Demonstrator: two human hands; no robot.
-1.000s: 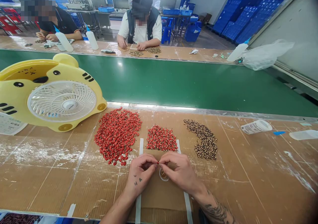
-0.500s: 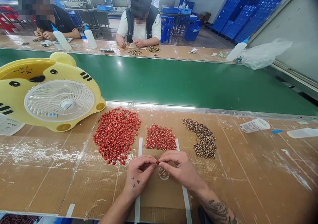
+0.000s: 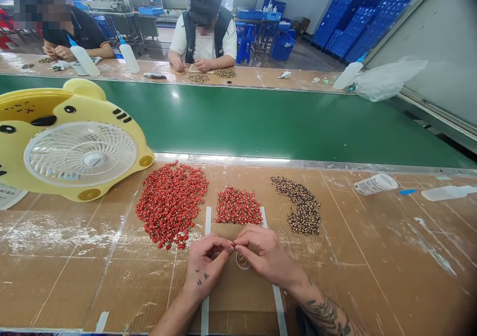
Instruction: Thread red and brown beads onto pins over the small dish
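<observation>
Left hand (image 3: 207,265) and right hand (image 3: 265,254) pinch a small red bead (image 3: 233,245) between the white tape strips (image 3: 207,221).

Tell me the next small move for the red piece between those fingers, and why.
Probably lower the small red piece, pinched between the left hand and right hand, into the small round dish: it sits directly beneath the fingers, though its contents are unclear.
</observation>
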